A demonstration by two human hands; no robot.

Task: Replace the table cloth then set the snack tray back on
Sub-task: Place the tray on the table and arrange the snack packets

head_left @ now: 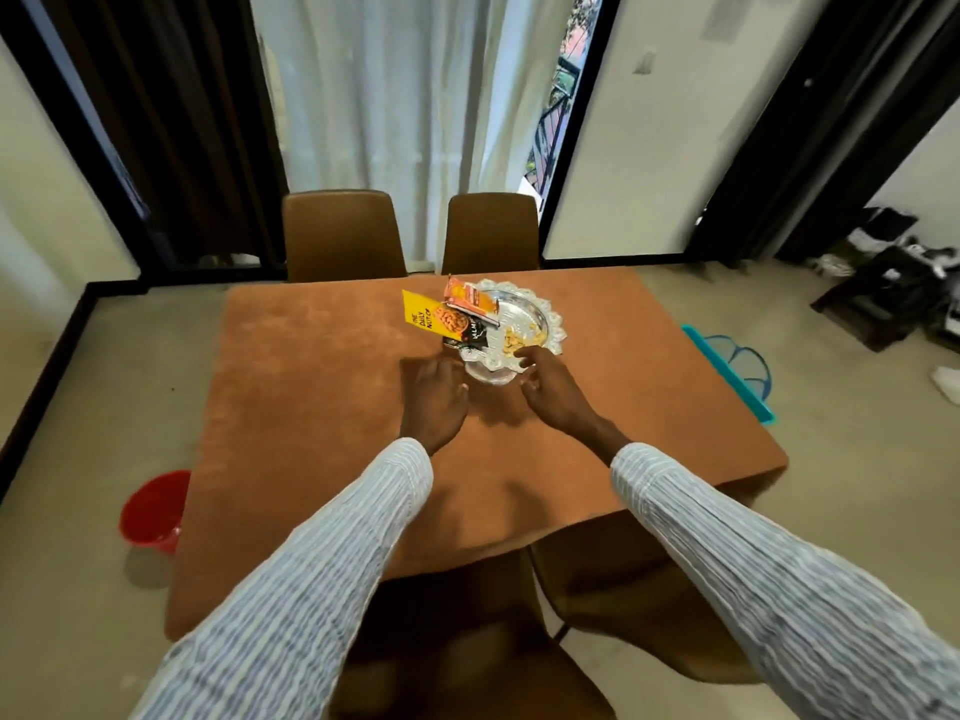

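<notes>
Reaching for snack tray (pixel 519 324), resting on rust cloth (pixel 322 387) toward the surface's far edge. Left hand (pixel 435 402) and right hand (pixel 551 384) flank the tray's near rim, fingers loose, gripping nothing. Probably either lifting or just set; next, grip both rims.

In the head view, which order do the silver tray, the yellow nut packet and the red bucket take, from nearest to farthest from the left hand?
From the left hand:
1. Silver tray, just ahead and to its right on the table.
2. Yellow nut packet, farther ahead, leaning over the tray's left rim.
3. Red bucket, far to the left on the floor.
</notes>
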